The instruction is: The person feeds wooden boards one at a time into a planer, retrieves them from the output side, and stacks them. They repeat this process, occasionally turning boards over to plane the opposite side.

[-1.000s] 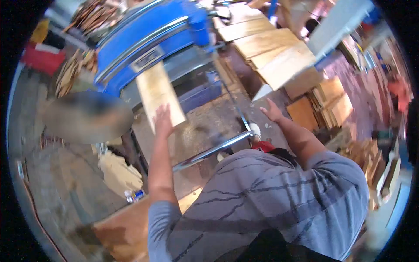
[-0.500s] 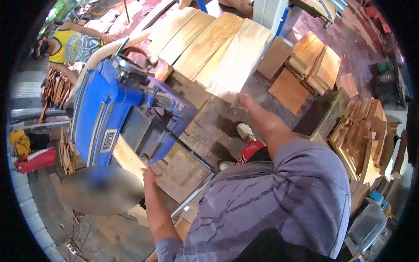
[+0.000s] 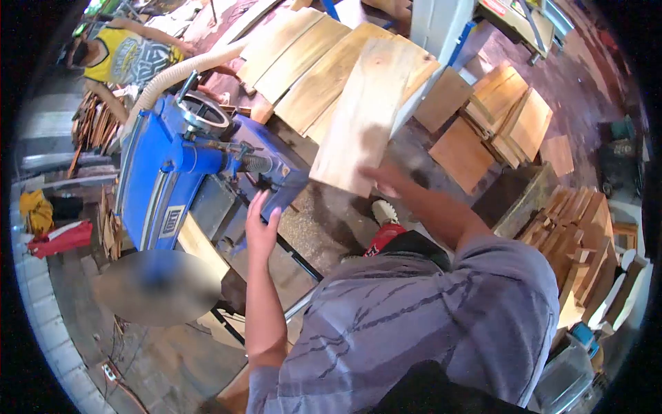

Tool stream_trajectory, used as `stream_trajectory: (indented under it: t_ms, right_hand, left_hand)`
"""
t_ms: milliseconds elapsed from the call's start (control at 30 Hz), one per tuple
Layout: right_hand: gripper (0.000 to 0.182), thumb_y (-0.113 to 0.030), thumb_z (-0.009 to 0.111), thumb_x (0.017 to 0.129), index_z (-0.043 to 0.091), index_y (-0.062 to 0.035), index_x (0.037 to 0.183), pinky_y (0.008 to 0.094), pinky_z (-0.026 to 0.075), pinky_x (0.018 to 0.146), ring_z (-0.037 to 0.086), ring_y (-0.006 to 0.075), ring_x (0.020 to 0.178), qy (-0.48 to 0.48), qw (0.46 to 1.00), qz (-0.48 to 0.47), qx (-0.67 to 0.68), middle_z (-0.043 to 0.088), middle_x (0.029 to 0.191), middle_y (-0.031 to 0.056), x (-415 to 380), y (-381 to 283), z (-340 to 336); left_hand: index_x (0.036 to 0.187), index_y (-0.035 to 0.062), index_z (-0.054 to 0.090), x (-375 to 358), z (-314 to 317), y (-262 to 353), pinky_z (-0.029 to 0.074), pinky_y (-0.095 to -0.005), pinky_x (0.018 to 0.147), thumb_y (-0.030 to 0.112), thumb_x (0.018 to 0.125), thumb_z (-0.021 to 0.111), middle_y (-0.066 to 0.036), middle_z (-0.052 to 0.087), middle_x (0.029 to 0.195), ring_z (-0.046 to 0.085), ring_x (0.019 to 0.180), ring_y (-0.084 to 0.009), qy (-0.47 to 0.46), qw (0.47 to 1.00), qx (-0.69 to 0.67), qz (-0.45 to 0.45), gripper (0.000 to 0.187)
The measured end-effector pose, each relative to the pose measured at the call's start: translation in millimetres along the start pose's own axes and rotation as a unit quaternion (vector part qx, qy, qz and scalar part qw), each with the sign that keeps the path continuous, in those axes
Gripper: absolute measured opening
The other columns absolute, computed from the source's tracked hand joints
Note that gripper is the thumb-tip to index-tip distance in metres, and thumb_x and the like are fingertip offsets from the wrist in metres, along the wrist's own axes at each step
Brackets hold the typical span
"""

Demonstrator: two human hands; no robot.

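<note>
My right hand (image 3: 387, 181) grips the near end of a pale wooden board (image 3: 365, 114), whose far part overlaps other boards laid side by side (image 3: 293, 65). The fingers at its edge are somewhat blurred. My left hand (image 3: 262, 219) is raised beside the blue machine (image 3: 162, 165), with fingers and thumb apart and nothing between them. A narrower pale plank (image 3: 202, 247) sticks out from under the machine, to the left of my left hand.
At upper left is a person in a yellow and grey top (image 3: 131, 55). A ribbed hose (image 3: 179, 69) runs over the machine. Stacked boards (image 3: 507, 110) lie at right, beside a dark bin (image 3: 517, 196) and a pile of wood pieces (image 3: 576, 241). A black rail (image 3: 298, 255) crosses below my left hand.
The board has come nearer and turned away from the row, with my right hand at its end. My left hand has left the plank's end and moved up and right, its fingers spread.
</note>
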State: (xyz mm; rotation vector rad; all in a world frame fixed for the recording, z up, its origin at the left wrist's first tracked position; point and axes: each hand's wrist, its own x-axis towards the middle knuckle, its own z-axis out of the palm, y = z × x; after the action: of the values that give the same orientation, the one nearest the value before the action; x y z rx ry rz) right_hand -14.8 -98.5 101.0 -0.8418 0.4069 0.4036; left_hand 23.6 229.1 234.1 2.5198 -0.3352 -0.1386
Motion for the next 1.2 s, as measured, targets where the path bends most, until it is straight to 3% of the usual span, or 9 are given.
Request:
stream_trajectory:
  t_ms: [100,367,600,667,800,867,933,1033,1200]
  right_hand:
    - [0.061,-0.025,0.073,0.085,0.046,0.0014,0.133,0.0393,0.045,0.098,0.056,0.0221,0.114,-0.075,0.994,-0.015,-0.074,0.057,0.127,0.0112,14.3,50.4,-24.7]
    - [0.057,-0.033,0.069,0.085,0.053,0.0017,0.127,0.0394,0.047,0.094,0.059,0.0216,0.108,-0.192,0.878,-0.055,-0.435,0.063,0.118,0.0138,-34.6,-23.8,45.1]
    - [0.050,-0.020,0.062,0.088,0.050,0.0031,0.131,0.0322,0.045,0.095,0.055,0.0181,0.112,-0.185,0.904,0.005,-0.385,0.060,0.120,0.0125,-48.3,-77.0,144.0]
    - [0.050,-0.014,0.057,0.089,0.044,0.0054,0.133,0.0357,0.045,0.096,0.058,0.0196,0.108,-0.277,0.948,-0.105,-0.118,0.060,0.117,0.0131,-45.5,-73.6,185.1]
    - [0.080,-0.023,0.060,0.089,0.016,0.0048,0.150,0.0350,0.019,0.115,0.027,0.0263,0.140,-0.379,0.814,-0.332,-0.290,0.027,0.151,0.0230,-50.8,-19.0,257.7]
    - [0.087,-0.043,0.062,0.088,0.021,0.0036,0.149,0.0468,0.012,0.117,0.017,0.0356,0.146,-0.406,0.711,-0.433,-0.377,0.020,0.154,0.0263,-66.2,19.9,275.3]
    - [0.090,-0.052,0.064,0.084,0.027,0.0013,0.147,0.0509,0.016,0.116,0.021,0.0371,0.144,-0.432,0.561,-0.486,-0.513,0.022,0.154,0.0243,-92.3,42.8,282.4]
    - [0.089,-0.043,0.070,0.079,0.030,-0.0021,0.147,0.0532,0.019,0.115,0.021,0.0347,0.144,-0.487,0.440,-0.454,-0.602,0.025,0.153,0.0219,-130.2,71.4,291.1]
    - [0.085,-0.033,0.072,0.074,0.034,-0.0078,0.145,0.0531,0.022,0.114,0.026,0.0309,0.143,-0.521,0.411,-0.450,-0.597,0.029,0.153,0.0153,-158.0,141.3,309.2]
  left_hand:
    - [0.134,0.0023,0.050,37.0,24.2,21.9,0.035,-0.0377,0.108,0.020,0.086,0.066,-0.022,0.051,0.136,0.048,0.129,-0.0325,-0.019,0.998,-0.057,0.014,0.054]
    - [0.108,-0.0044,0.060,60.9,53.4,53.8,0.049,-0.0374,0.083,0.033,0.091,0.063,-0.020,0.069,0.100,0.066,0.092,-0.0287,0.112,0.957,-0.257,-0.077,0.042]
    - [0.100,-0.0041,0.063,34.1,24.6,19.2,0.048,-0.0323,0.076,0.032,0.100,0.050,-0.009,0.069,0.093,0.060,0.082,-0.0147,0.273,0.922,-0.252,-0.109,0.038]
    - [0.102,-0.0024,0.063,23.0,26.6,2.9,0.049,-0.0335,0.077,0.033,0.101,0.048,-0.010,0.068,0.096,0.062,0.084,-0.0168,0.286,0.915,-0.255,-0.124,0.039]
    - [0.114,-0.0001,0.059,14.8,39.8,-34.1,0.051,-0.0366,0.074,0.045,0.100,0.043,-0.009,0.063,0.087,0.061,0.081,-0.0197,0.329,0.695,-0.623,-0.142,0.050]
    - [0.122,0.0030,0.050,-8.4,18.6,-38.0,0.049,-0.0377,0.066,0.044,0.096,0.050,-0.008,0.057,0.080,0.056,0.071,-0.0207,0.025,0.523,-0.840,0.142,0.049]
    - [0.116,0.0026,0.050,-3.0,-7.1,-76.2,0.043,-0.0352,0.067,0.042,0.098,0.037,-0.008,0.054,0.079,0.052,0.068,-0.0233,-0.137,0.487,-0.840,0.194,0.045]
    - [0.116,0.0017,0.048,-63.4,-30.8,-63.6,0.041,-0.0351,0.064,0.042,0.097,0.039,-0.006,0.045,0.073,0.044,0.062,-0.0200,-0.064,0.433,-0.869,0.230,0.045]
    - [0.116,0.0004,0.048,-156.3,-45.6,-91.4,0.040,-0.0340,0.062,0.044,0.098,0.038,-0.005,0.041,0.071,0.041,0.060,-0.0172,-0.047,0.415,-0.893,0.169,0.048]
